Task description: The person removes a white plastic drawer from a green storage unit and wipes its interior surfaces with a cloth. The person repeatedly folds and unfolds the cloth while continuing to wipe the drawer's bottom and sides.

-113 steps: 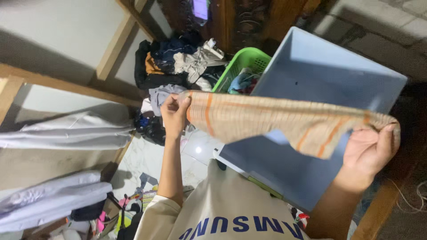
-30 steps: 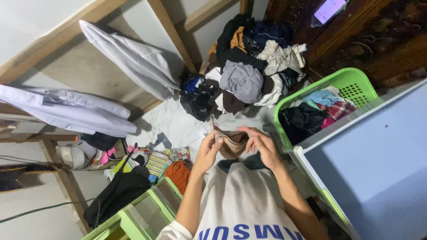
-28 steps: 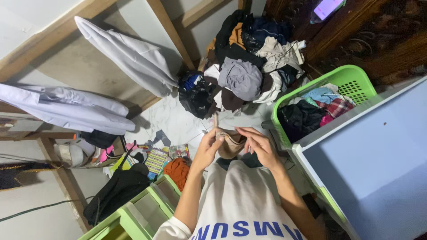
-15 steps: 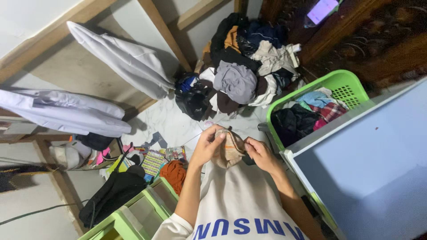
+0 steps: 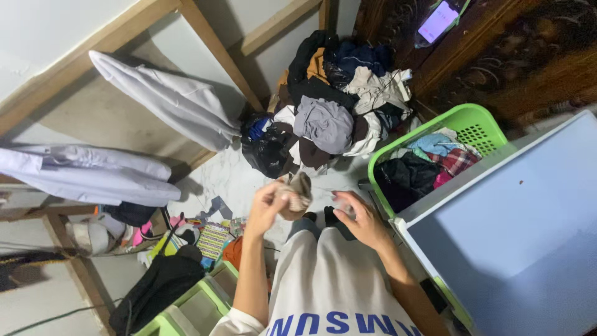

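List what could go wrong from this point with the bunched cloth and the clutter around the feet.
The bunched tan cloth sits in the left hand alone, while the right hand is open and apart from it; it may slip or come loose. The floor beside the feet is crowded with a clothes pile and small items, so a step could snag or trip. The green basket already looks full.

Lit purple phone screen (image 5: 438, 21), top

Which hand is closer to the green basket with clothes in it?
The right hand. It is open, just left of the green basket in the picture, close to its near corner. The left hand is farther away across the body, fingers closed around a bunched tan cloth.
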